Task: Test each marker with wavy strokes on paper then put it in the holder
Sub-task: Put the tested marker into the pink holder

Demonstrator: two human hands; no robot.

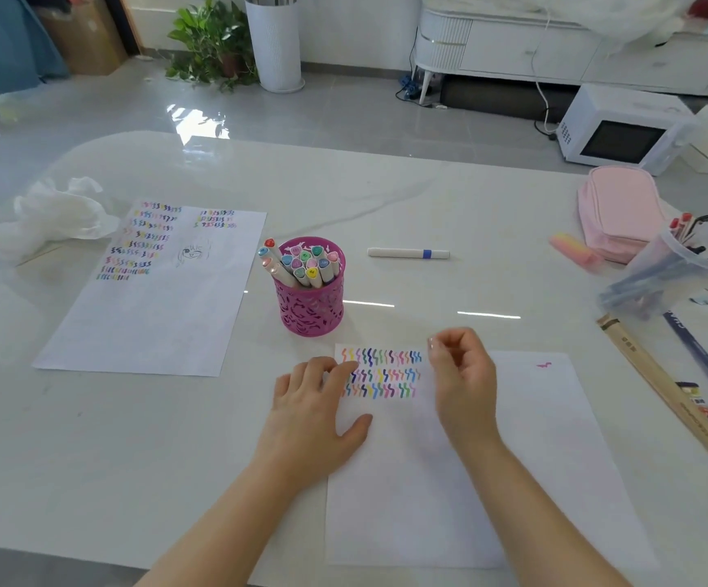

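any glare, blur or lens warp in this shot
Head view: glare streaks on the table beside the pink holder and on the floor; the wide-angle lens bows its far edge; the clear tub at right is smeared; the wavy strokes on the paper are sharp.

White table (449,197), left sheet (153,315), near sheet (534,459), pink holder (312,309), loose marker (407,253), pencil case (619,209)

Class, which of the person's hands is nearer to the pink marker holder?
Left. The left hand lies flat on the paper's edge just below the holder; the right hand is further off, to its lower right.
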